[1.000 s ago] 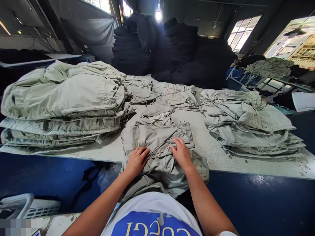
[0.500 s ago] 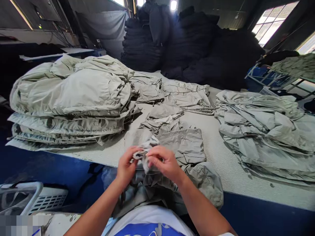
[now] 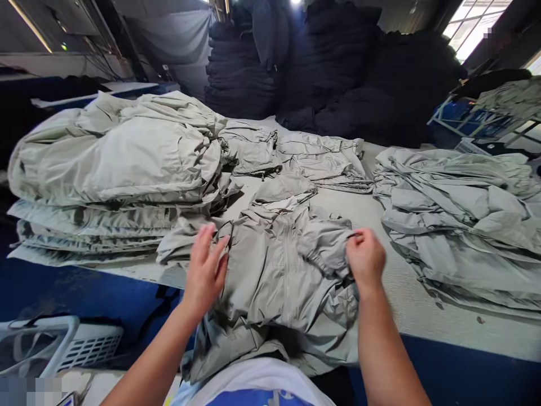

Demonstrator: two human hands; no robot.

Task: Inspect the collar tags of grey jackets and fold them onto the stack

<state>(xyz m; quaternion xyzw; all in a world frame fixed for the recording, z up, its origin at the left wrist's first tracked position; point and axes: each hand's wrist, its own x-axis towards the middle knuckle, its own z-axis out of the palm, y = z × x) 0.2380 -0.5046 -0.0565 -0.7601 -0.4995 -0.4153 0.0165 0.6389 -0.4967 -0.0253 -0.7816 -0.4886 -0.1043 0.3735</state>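
A light grey zip jacket lies front up before me, its hood towards the far side and its hem hanging over the table's near edge. My right hand is closed on the jacket's sleeve, gripping it at the right side. Over the jacket's left edge is my left hand, fingers apart and holding nothing. Near it, the other sleeve lies bunched out to the left.
A tall stack of pale garments stands on the left, another garment pile on the right. Folded garments lie behind the jacket on the white table. A white basket is at lower left; dark stacks rise behind.
My hands have moved apart from the bunched cloth they worked together. The jacket front now lies spread with its zip showing. My left hand has opened; my right hand has moved right, holding the sleeve.
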